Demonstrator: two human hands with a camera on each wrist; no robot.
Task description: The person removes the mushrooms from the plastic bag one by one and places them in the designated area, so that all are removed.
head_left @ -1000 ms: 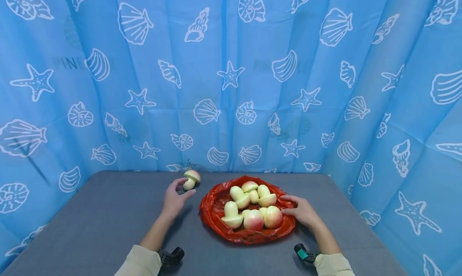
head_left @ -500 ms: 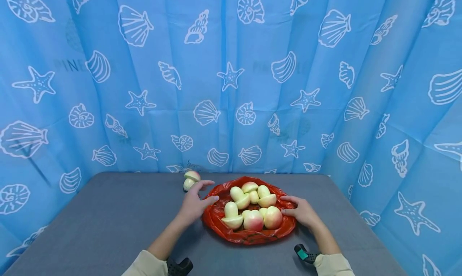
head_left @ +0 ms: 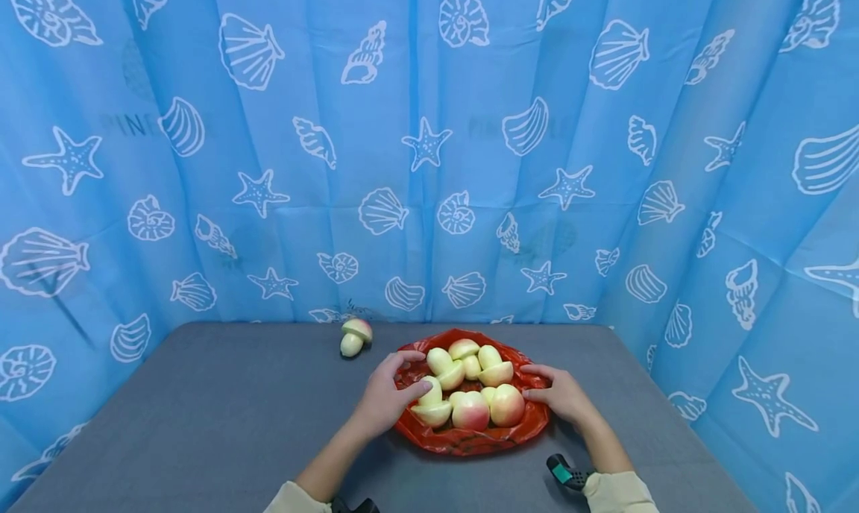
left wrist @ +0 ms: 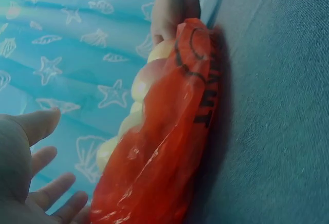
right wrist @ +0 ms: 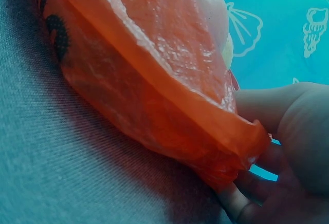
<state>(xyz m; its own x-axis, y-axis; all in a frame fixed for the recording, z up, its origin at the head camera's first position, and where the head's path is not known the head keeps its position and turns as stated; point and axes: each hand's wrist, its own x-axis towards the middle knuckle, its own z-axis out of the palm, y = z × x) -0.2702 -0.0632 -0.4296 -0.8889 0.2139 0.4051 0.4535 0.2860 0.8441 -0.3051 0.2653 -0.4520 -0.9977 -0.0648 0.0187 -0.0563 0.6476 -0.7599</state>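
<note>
A red plastic bag (head_left: 470,444) lies on the grey table with its mouth spread wide. Inside sit several pale-yellow mushroom-shaped pieces (head_left: 472,410), some with pink-tinged caps. At the bag's left rim is my left hand (head_left: 389,394), thumb and fingers spread. The left wrist view shows that hand (left wrist: 25,162) with its fingers apart, beside the red plastic and gripping nothing. My right hand (head_left: 562,394) holds the right rim; in the right wrist view, its thumb and fingers pinch the bag's edge (right wrist: 226,147). Some fingertips are hidden by the plastic.
Another mushroom-shaped piece (head_left: 355,338) lies alone near the table's back edge, left of the bag. A blue curtain (head_left: 423,162) with white shell prints hangs behind and beside the grey table (head_left: 221,423).
My left hand has moved right, away from the lone mushroom-shaped piece, to the bag's left rim. That rim has shifted slightly inward. My right hand has stayed at the right rim.
</note>
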